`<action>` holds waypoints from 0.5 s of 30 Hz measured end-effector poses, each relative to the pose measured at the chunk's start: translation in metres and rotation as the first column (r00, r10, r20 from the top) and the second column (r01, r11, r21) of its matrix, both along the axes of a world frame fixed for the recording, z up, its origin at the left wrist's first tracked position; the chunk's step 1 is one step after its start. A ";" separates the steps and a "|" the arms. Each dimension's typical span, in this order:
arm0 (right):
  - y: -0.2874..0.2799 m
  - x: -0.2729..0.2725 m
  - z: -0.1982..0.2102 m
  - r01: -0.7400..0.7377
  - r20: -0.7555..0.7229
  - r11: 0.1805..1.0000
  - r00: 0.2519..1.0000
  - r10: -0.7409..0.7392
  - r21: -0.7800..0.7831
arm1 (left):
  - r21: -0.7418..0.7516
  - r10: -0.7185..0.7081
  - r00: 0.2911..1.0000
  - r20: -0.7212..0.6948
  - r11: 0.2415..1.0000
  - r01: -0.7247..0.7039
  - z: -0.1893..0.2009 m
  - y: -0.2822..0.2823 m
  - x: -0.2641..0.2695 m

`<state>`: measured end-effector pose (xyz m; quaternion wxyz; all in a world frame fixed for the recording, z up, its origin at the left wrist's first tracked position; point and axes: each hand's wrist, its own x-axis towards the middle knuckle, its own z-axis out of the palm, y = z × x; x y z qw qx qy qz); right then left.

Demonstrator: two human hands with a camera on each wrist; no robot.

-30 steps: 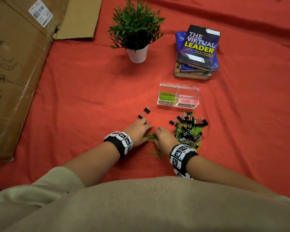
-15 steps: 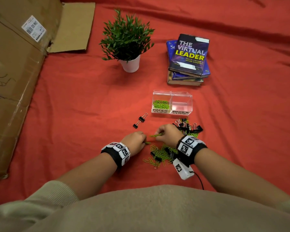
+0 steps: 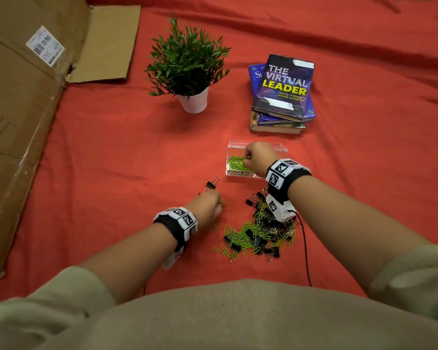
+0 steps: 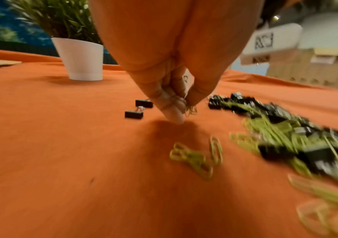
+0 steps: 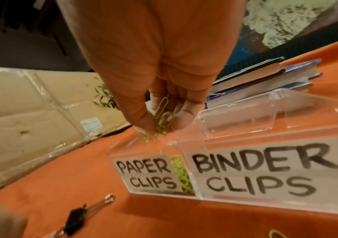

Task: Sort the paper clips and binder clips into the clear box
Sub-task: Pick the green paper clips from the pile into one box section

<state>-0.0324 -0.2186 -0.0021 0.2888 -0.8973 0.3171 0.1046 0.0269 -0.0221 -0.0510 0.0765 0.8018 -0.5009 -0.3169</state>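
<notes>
Risen from the mixed pile (image 3: pixel 259 229) to above the clear box (image 3: pixel 234 147): right hand (image 3: pixel 257 157), pinching several green paper clips (image 5: pixel 161 122) over the PAPER CLIPS compartment. Nearer than the box, left hand (image 3: pixel 208 204) pinching green clips (image 4: pixel 191 110). Two binder clips (image 4: pixel 137 108) lying left of the pile. Red cloth (image 3: pixel 111 160) underneath.

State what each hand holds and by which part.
Right hand: green paper clips, pinched mid-length over the clear box. Left hand: paper clips, pinched at their tops.
</notes>
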 end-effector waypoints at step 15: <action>0.074 -0.088 -0.022 -0.144 0.036 0.987 0.989 0.142 0.076 | -0.099 0.102 0.994 0.037 0.990 -0.098 0.031 -0.117 0.025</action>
